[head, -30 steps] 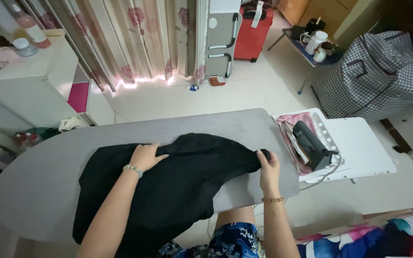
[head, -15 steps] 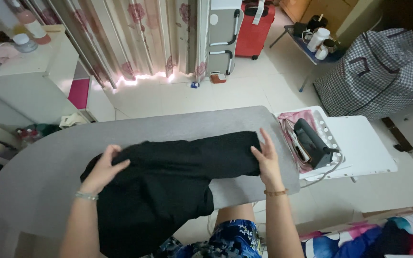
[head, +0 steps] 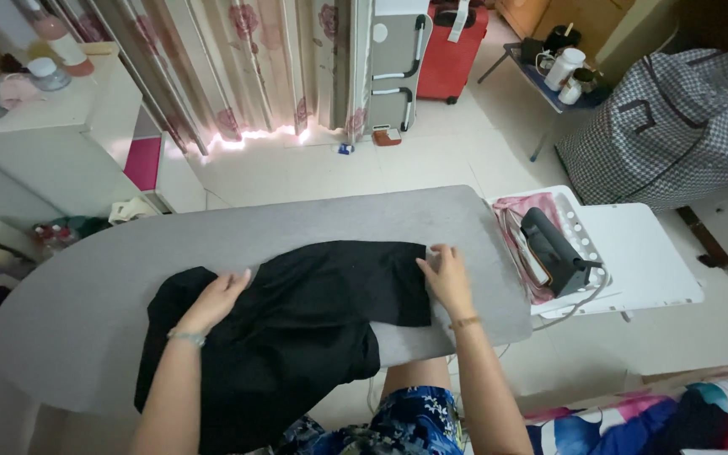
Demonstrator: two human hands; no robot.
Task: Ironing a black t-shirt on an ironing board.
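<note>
- The black garment [head: 297, 320] lies spread on the grey ironing board [head: 86, 295], its near part hanging over the board's near edge.
- The left hand [head: 216, 299] lies flat, fingers spread, on the garment's left part, pinning it.
- The right hand [head: 446, 278] presses its right edge, nothing clamped.
- Right of the board, a dark iron [head: 554, 251] rests in its white tray [head: 650, 261].
- Beyond, a checked bag [head: 676, 126], contents hidden.

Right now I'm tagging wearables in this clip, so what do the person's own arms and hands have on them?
Both forearms are bare, with no sleeves or gloves in view. The left hand has a thin pale beaded bracelet at its wrist. The right hand has a slim gold-toned bangle at its wrist. Rings cannot be made out.
</note>
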